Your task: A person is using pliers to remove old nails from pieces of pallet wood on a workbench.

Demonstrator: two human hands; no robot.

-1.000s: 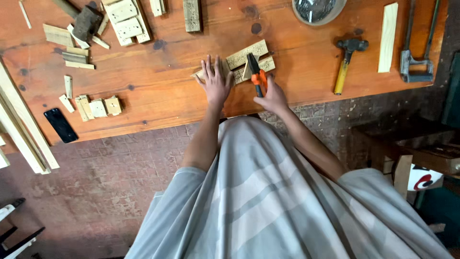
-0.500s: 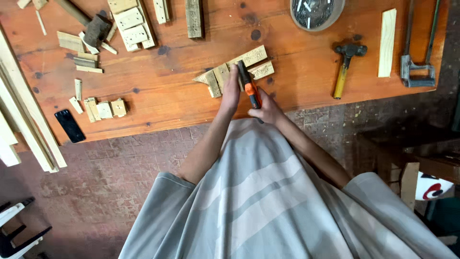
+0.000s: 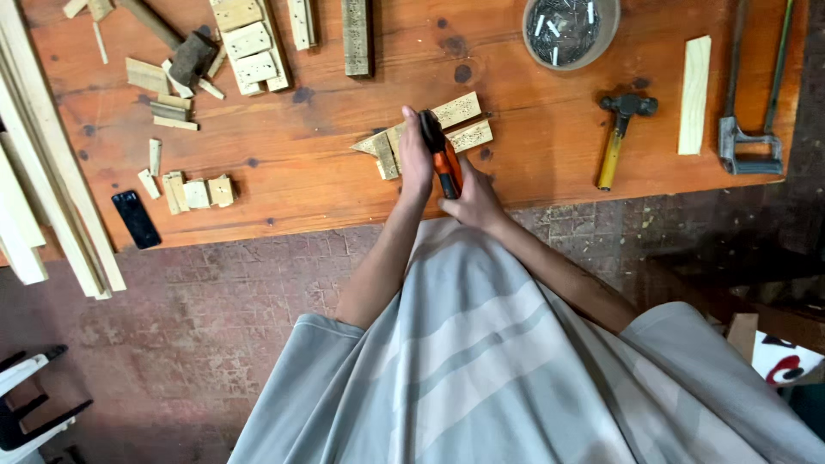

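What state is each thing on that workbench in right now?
Orange-handled tool: gripped by right hand, head on wood pieces.
Left hand: pressing the wood pieces.
Hammer: lying untouched.
Bowl: holds nails.
Saw: lying flat.
Phone: screen dark.

Wood, metal and plastic on a varnished worktop

The worktop (image 3: 326,172) is reddish wood with a slight sheen, knots and dark stains. Under the hands lie pale, raw wood blocks (image 3: 460,120), matt and speckled with small holes. Between the left hand (image 3: 416,159) and right hand (image 3: 474,196) sits a tool (image 3: 440,153) with glossy orange and black plastic. Right of the hands, a hammer (image 3: 620,133) has a dull dark metal head and a yellowish wooden handle. The floor nearer the person is rough, worn brick.
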